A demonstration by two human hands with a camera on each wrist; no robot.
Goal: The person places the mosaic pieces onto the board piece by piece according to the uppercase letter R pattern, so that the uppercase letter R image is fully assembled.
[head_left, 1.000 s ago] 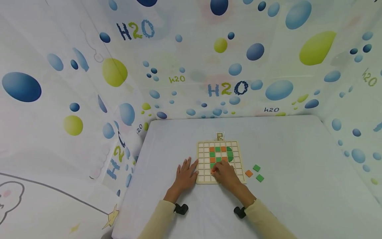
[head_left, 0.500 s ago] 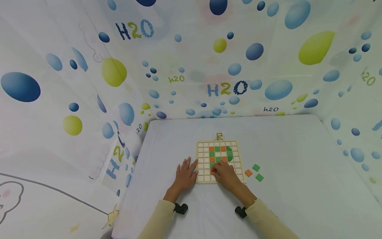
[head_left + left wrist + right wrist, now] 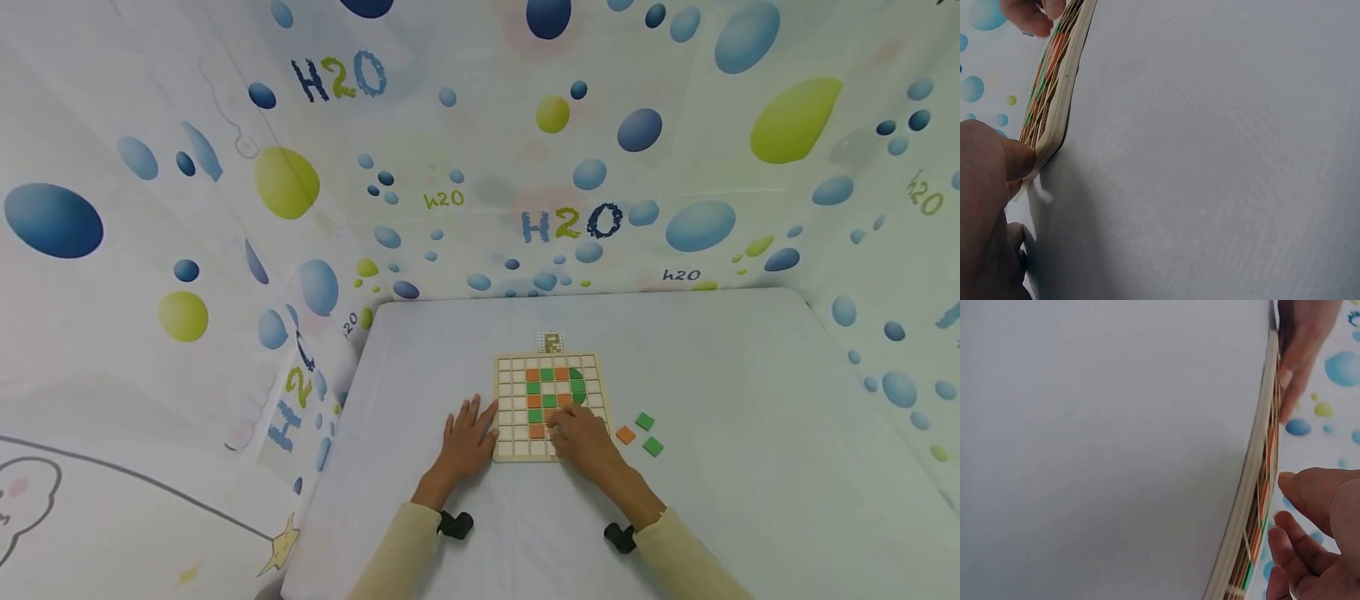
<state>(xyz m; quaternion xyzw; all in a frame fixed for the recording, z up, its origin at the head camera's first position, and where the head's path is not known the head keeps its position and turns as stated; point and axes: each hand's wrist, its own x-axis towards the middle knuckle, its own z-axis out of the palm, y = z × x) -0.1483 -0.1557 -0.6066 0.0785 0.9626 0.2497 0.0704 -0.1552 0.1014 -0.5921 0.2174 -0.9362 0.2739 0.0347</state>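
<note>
A square wooden grid board (image 3: 504, 422) lies on the white table, with orange and green tiles set in several of its cells. My left hand (image 3: 467, 446) rests at the board's left edge with fingers spread; in the left wrist view its thumb (image 3: 1019, 159) touches the rim near a corner. Over the lower middle of the board is my right hand (image 3: 587, 442), its fingertips beside an orange tile (image 3: 536, 431) in the lower part of the pattern. In the right wrist view the thumb (image 3: 1304, 487) and loosely bent fingers stand apart, with nothing between them.
To the right of the board lie loose tiles: an orange tile (image 3: 626, 435), a green tile (image 3: 645, 421) and another green tile (image 3: 653, 447). A small pattern card (image 3: 551, 342) lies just behind the board. Printed cloth walls (image 3: 480, 208) rise at the table's back and sides.
My right hand has shifted slightly right from the lower orange tile, which now lies uncovered in its cell. The left hand has stayed in place.
</note>
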